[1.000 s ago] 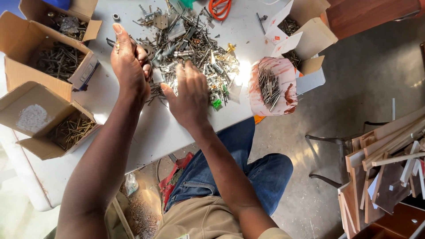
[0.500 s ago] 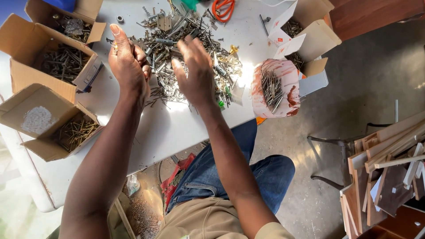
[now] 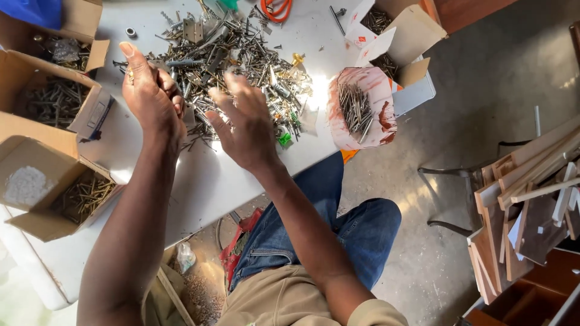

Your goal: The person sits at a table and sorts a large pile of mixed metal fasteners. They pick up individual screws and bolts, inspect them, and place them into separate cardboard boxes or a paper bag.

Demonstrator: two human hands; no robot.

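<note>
Head view, only one. Person is sitting at a white worktop (image 3: 199, 181), looking down on both hands. A pile of mixed screws and nails (image 3: 241, 54) is lying spread on the worktop, straight ahead of the fingers.

Left hand (image 3: 151, 96) is hovering at the pile's left edge, fingers curled inward into a loose clench, thumb pointing up. Whether anything is pinched inside cannot be told; the palm side is hidden. Pile's edge is lying just beyond and right of these fingers, partly under them.

Right hand (image 3: 244, 130) is hanging over the near side of the pile, back of hand up, fingers (image 3: 232, 90) spread and released, grasping nothing that shows. Hand is slightly blurred. Screws are lying directly beneath and ahead of the fingertips; touching or not, cannot tell.

Around: three open cardboard boxes on the left, one holding dark screws (image 3: 51, 99), one holding brassy screws (image 3: 81, 196), one at top left (image 3: 72, 42). Right of the pile, a pink-white bag of nails (image 3: 359, 108) is standing open at the worktop edge, with an open white carton (image 3: 399, 42) just behind it. Orange-handled tool (image 3: 277, 9) is lying at the top edge. Small green piece (image 3: 284, 140) is sitting near the right hand. Stacked wood offcuts (image 3: 531, 193) are leaning at far right, on the floor.
</note>
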